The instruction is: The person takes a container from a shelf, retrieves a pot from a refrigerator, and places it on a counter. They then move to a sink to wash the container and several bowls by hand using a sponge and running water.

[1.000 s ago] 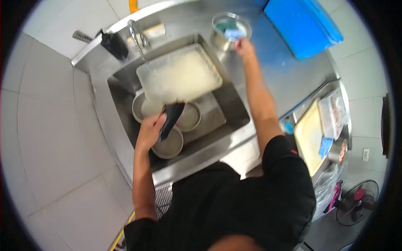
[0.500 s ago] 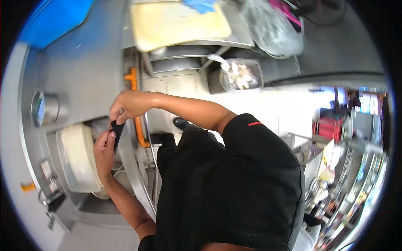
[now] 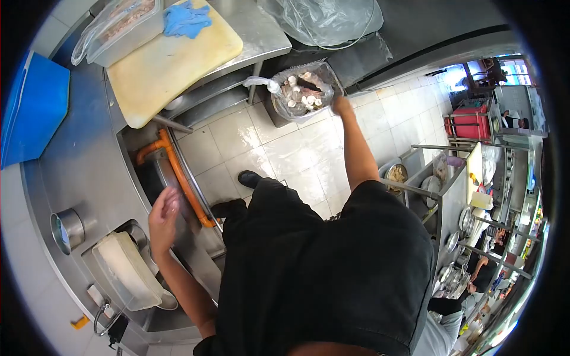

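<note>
My left hand (image 3: 162,221) is raised beside the sink, with its fingers loosely extended and nothing in it. On the far side, my right hand (image 3: 342,107) is at the edge of the lined waste bin (image 3: 286,114); its fingers are blurred and partly hidden. A dark piece (image 3: 309,86) lies on the white round scraps (image 3: 311,102) inside the bin. In the sink basin stands a clear tub (image 3: 139,301) with a pale block-like item (image 3: 126,266) in it.
A cutting board (image 3: 172,65) bears a blue cloth (image 3: 185,20), beside a food tub (image 3: 124,52). A metal pot (image 3: 69,230) and blue container (image 3: 41,110) stand left. Orange pipe (image 3: 178,178) runs under the counter. Shelving and other people (image 3: 484,270) are right.
My right hand has moved from the sink to the bin. The dark piece that both hands held is out of them, and a dark piece now shows in the bin. My left hand has opened.
</note>
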The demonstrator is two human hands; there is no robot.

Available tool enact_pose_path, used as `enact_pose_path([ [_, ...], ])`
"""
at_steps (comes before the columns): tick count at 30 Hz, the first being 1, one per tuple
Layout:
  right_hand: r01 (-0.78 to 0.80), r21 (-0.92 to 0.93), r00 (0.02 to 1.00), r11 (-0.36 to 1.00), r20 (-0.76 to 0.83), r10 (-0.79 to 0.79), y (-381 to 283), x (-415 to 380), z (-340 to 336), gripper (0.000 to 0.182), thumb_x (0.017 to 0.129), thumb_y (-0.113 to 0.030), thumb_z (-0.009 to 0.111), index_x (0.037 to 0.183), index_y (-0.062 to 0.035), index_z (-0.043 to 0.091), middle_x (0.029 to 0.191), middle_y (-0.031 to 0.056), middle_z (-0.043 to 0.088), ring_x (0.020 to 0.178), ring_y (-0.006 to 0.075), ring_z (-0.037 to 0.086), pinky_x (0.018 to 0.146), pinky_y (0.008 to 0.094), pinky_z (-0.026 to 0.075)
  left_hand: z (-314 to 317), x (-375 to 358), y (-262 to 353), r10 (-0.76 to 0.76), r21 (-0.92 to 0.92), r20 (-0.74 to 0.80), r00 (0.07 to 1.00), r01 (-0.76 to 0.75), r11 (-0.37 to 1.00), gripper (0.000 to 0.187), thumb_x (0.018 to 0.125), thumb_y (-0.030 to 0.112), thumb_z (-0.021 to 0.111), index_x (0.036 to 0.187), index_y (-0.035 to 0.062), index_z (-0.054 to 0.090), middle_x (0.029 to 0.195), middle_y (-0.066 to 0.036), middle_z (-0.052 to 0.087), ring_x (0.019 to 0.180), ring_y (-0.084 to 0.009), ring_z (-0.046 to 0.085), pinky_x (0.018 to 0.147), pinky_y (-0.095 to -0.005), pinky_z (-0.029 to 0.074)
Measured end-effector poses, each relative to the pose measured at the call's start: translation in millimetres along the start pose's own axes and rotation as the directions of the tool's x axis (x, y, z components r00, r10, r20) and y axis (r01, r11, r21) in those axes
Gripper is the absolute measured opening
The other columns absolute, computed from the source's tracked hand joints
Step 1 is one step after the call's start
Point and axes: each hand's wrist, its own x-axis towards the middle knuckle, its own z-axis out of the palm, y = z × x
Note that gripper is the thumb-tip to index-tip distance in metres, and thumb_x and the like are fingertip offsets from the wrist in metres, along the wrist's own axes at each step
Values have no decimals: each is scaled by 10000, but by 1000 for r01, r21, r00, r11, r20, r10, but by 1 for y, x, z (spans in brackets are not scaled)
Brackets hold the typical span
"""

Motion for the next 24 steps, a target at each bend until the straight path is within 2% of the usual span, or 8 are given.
enact_pose_path([
  [3, 298, -72, 890, 952, 381, -250, -30, -51, 40, 502, 826, -421, 572, 897, 72, 636, 947, 231, 645, 886, 353, 628, 815, 421, 478, -31, -27, -12, -92, -107, -205, 974, 71, 992, 450, 920, 189, 542, 1317, 10, 428, 1195, -118, 562, 1090, -174, 545, 868, -273, 434],
  [5, 411, -76, 706, 909, 658, -264, -84, -90, 65, 482, 862, -411, 557, 802, 62, 623, 761, 173, 650, 597, 253, 642, 533, 382, 530, -56, -51, -23, -159, -140, -410, 898, 110, 984, 459, 937, 273, 519, 1311, 20, 439, 1183, -95, 571, 1031, -148, 569, 791, -247, 435],
  [6, 418, -26, 581, 908, 776, -246, -117, -115, 65, 547, 860, -469, 540, 836, 68, 641, 744, 166, 659, 527, 228, 624, 562, 382, 535, -67, -66, -19, -209, -169, -517, 830, 140, 975, 474, 944, 316, 499, 1309, 19, 438, 1176, -96, 576, 1014, -149, 575, 786, -251, 436],
  [8, 734, 229, 68, 639, 912, -405, -177, -131, 101, 485, 925, -436, 463, 889, 16, 635, 770, 142, 667, 632, 209, 649, 577, 337, 539, -94, -98, -25, -228, -248, -652, 723, 81, 965, 490, 946, 344, 485, 1311, 21, 433, 1160, -94, 583, 998, -147, 581, 781, -247, 436],
  [10, 451, 311, 25, 836, 932, -361, -270, -217, 19, 368, 922, -381, 504, 1045, -47, 596, 795, 60, 661, 670, 145, 631, 494, 277, 461, -128, -139, -51, -231, -342, -750, 620, -64, 937, 487, 946, 349, 484, 1306, 24, 437, 1126, -93, 599, 977, -146, 589, 774, -237, 433],
  [15, 591, 721, -439, 362, 664, -605, -428, -347, -55, 364, 934, -385, 482, 1050, -60, 597, 850, 31, 660, 700, 94, 620, 530, 226, 423, -235, -240, -151, -381, -545, -814, 438, -352, 761, 417, 953, 345, 462, 1175, -8, 480, 1056, -117, 614, 894, -163, 626, 668, -229, 491],
  [22, 512, 815, -321, 271, 475, -820, -618, -478, -21, 385, 918, -408, 511, 1055, -57, 589, 882, 16, 638, 734, 85, 587, 572, 228, 425, -345, -299, -238, -551, -627, -754, 358, -643, 440, 273, 955, 138, 406, 1130, -68, 437, 1088, -215, 567, 947, -272, 610, 787, -297, 555],
  [24, 458, 855, -103, 244, 324, -941, -663, -505, -7, 439, 910, -459, 496, 1077, -58, 567, 935, 46, 624, 796, 113, 589, 578, 240, 433, -374, -296, -252, -579, -619, -735, 352, -696, 363, 269, 944, 90, 394, 1147, -85, 422, 1108, -237, 548, 965, -279, 597, 816, -300, 544],
])
